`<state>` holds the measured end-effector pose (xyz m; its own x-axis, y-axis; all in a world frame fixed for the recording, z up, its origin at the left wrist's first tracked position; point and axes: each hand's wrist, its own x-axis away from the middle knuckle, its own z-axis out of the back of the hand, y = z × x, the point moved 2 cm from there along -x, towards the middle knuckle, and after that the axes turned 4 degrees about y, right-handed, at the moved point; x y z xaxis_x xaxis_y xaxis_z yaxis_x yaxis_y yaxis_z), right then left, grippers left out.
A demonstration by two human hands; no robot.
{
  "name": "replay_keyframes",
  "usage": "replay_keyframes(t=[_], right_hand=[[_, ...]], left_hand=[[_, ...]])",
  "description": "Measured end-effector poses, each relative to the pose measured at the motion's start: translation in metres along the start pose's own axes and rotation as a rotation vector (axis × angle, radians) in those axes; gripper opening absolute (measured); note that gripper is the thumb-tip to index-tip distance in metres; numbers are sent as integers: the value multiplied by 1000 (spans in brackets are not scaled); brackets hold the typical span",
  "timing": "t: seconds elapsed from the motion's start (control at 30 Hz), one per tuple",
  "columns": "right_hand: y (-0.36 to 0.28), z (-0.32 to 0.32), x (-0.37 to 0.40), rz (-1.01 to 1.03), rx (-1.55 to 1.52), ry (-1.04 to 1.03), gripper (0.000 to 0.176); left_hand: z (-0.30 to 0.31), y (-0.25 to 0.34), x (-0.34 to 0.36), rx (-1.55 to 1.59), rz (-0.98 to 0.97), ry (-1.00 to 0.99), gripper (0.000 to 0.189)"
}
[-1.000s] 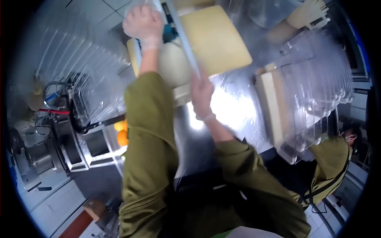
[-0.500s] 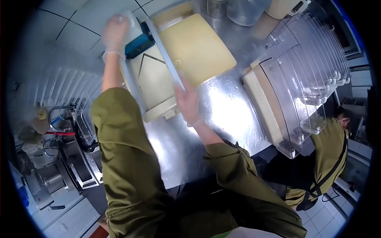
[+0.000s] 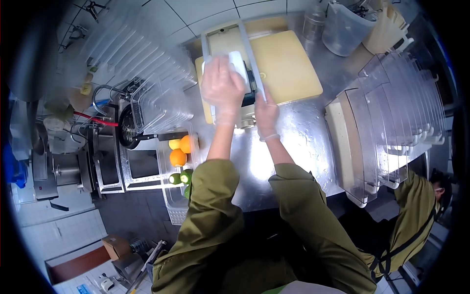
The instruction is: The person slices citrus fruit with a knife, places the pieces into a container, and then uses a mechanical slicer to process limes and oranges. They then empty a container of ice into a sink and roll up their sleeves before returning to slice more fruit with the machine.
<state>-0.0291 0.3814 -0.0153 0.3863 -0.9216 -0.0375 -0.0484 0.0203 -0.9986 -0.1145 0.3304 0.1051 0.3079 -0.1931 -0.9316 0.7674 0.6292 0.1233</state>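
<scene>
A slicer with a long pale bed and grey side rails [image 3: 248,46] lies on the steel counter [image 3: 293,147]. My left hand [image 3: 223,88], in a thin clear glove and slightly blurred, is closed over the white-topped sliding holder [image 3: 238,61], near the slicer's close end. The holder's dark teal base shows at its right side; whatever is under it is hidden. Also gloved, my right hand [image 3: 267,116] grips the near end of the right rail. Beside the slicer, to the right, is a yellow cutting board [image 3: 289,68].
Clear plastic bins [image 3: 387,122] stand in a row at right, more bins [image 3: 147,54] at left. A tub [image 3: 169,196] holds oranges [image 3: 178,158] and limes [image 3: 186,176]. Behind are a clear jug [image 3: 342,32] and a canister [image 3: 313,24]. A person [image 3: 411,210] is at lower right.
My left hand has drawn the holder from the slicer's far end toward me. My right hand stays on the rail. The view has turned left, bringing the fruit tub into sight.
</scene>
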Motion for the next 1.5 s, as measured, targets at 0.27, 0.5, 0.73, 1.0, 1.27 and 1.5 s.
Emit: replay_keyframes(t=[0.27, 0.5, 0.73, 1.0, 1.27, 1.5], right_hand=[[16, -3, -2, 250, 147, 98, 43], [-3, 4, 2, 11, 80, 9, 40], [-2, 3, -3, 47, 43, 16, 37], [10, 5, -8, 106, 105, 4, 36], [9, 5, -2, 148, 54, 15, 38], [-10, 10, 0, -134, 120, -78, 38]], left_hand=[[-103, -40, -32, -19, -158, 185, 33], [-96, -36, -26, 35, -108, 185, 36], [-117, -46, 8, -35, -79, 139, 38], [-195, -72, -33, -149, -101, 185, 23], [-188, -101, -91, 10, 105, -405, 25], [-83, -44, -42, -27, 104, -220, 31]])
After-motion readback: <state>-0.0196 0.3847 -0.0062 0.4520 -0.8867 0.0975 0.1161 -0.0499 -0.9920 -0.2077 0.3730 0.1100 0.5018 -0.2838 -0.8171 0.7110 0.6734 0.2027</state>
